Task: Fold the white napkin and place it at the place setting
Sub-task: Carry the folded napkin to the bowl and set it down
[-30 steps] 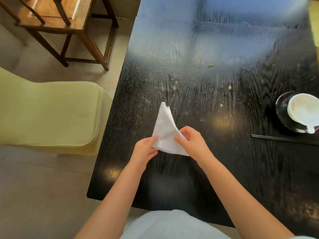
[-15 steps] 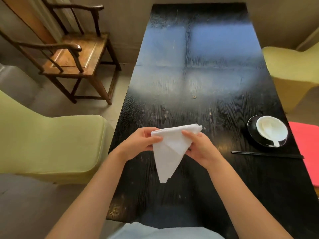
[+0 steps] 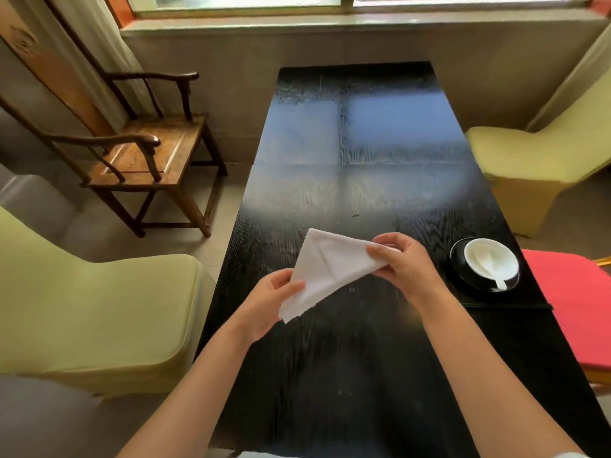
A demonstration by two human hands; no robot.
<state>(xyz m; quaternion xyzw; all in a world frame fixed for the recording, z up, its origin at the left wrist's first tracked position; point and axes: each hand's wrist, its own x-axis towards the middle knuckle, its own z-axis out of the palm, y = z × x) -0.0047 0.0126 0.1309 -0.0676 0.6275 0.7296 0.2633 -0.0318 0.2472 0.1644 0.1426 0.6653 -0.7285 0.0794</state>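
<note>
the white napkin, folded into a rough triangle with a crease line across its face, is held in the air above the near half of the black table, not resting on it. its long edge runs from a far-left corner down toward the right, and one pointed corner hangs toward you at the lower left.

your left hand pinches the napkin's near-left edge between thumb and fingers, closed on the cloth, with the hanging corner just below the thumb. your right hand grips the right corner, fingers curled around it and thumb on top, so the cloth is stretched lightly between the two hands. both forearms are bare and reach in from the near edge of the frame.

to the right of your right hand, near the table's right edge, sits the place setting: a black saucer carrying a white bowl with a white spoon lying in it. a pair of dark chopsticks lies flat just near of the saucer, across the table.

around the table: a pale yellow chair at left, another at far right, a red cushion at right, and a wooden armchair at far left below a window sill.
</note>
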